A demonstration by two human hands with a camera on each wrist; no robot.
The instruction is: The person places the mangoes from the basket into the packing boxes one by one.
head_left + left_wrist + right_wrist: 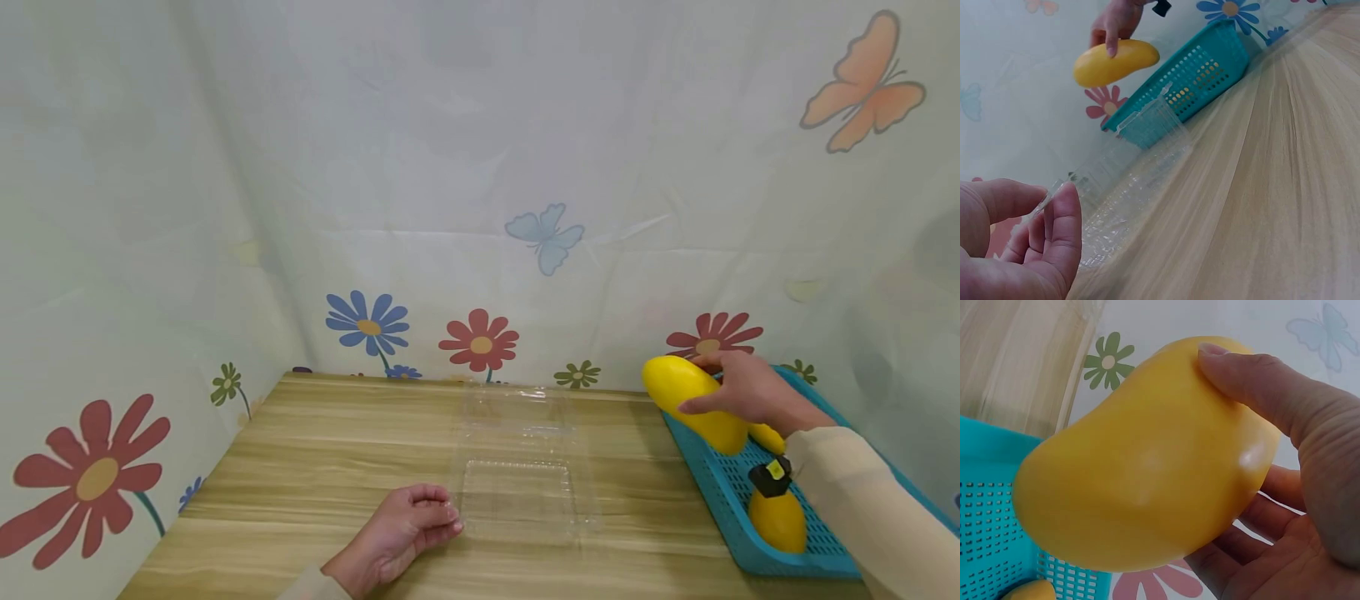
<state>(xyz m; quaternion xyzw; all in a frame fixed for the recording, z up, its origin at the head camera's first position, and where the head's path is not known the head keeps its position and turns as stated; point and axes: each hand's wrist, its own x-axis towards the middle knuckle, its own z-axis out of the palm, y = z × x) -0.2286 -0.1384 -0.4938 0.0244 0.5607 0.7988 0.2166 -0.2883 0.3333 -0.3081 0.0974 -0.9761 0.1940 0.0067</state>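
Note:
A large yellow mango (693, 400) is gripped by the right hand (750, 390) above the blue basket; the right wrist view shows the mango (1147, 462) between the thumb and the curled fingers. A clear plastic box (517, 500) lies unfolded on the table, its lid part (517, 408) toward the wall. At the box's left edge the left hand (408, 529) pinches the clear rim between thumb and fingers; the left wrist view shows this pinch (1041, 231) close up.
The blue basket (708, 492) stands at the right of the wooden table (300, 483). Inside it lie a yellow fruit with a black piece on top (777, 521) and another yellow fruit (768, 437), partly hidden. A flowered curtain (420, 167) hangs behind the table.

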